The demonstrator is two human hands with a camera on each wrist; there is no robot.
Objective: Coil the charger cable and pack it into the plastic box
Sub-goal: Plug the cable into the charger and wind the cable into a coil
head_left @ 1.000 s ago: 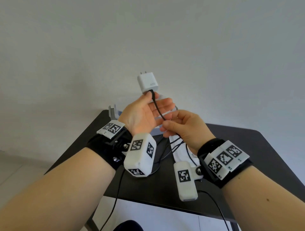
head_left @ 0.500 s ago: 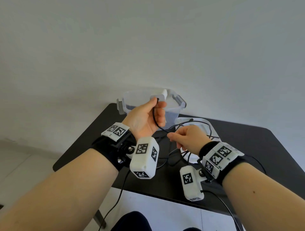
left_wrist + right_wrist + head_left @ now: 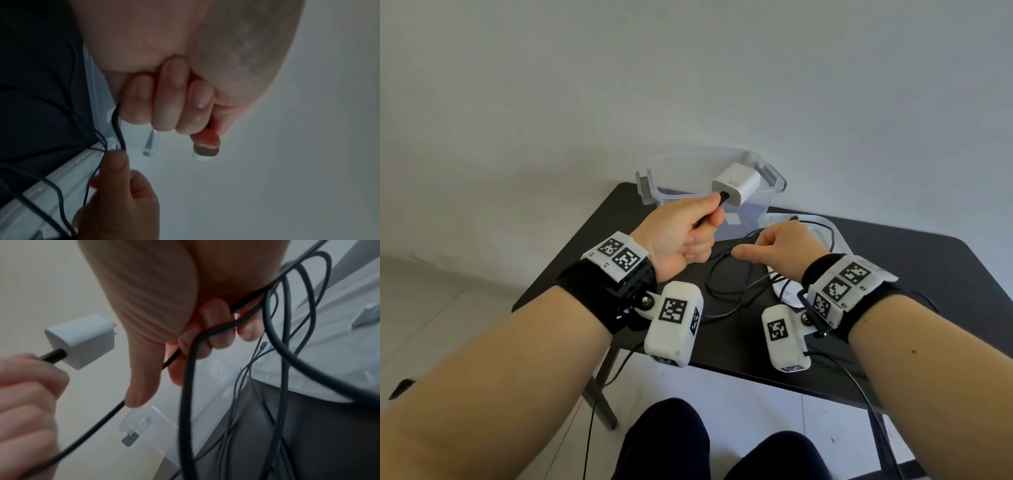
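My left hand (image 3: 681, 229) grips the black cable just behind its plug, and the white charger brick (image 3: 736, 184) sticks out past the fist, in front of the clear plastic box (image 3: 654, 171). In the right wrist view the brick (image 3: 82, 340) and its black plug (image 3: 54, 357) show plainly. My right hand (image 3: 774, 248) curls its fingers around the black cable (image 3: 722, 270), which runs across to the left fist. Loose loops of cable (image 3: 287, 321) hang below the right hand toward the table. In the left wrist view my left fingers (image 3: 168, 100) are curled shut around the cable (image 3: 118, 129).
The box stands at the far edge of a small black table (image 3: 911, 274) against a white wall. A clear lid (image 3: 825, 226) lies flat right of the box, under the cable loops. My knees (image 3: 671, 442) sit below the table's near edge.
Both hands have come down from chest height toward the table. The charger brick, earlier pointing up, now tips forward in front of the box. The hands have drawn apart along the cable.
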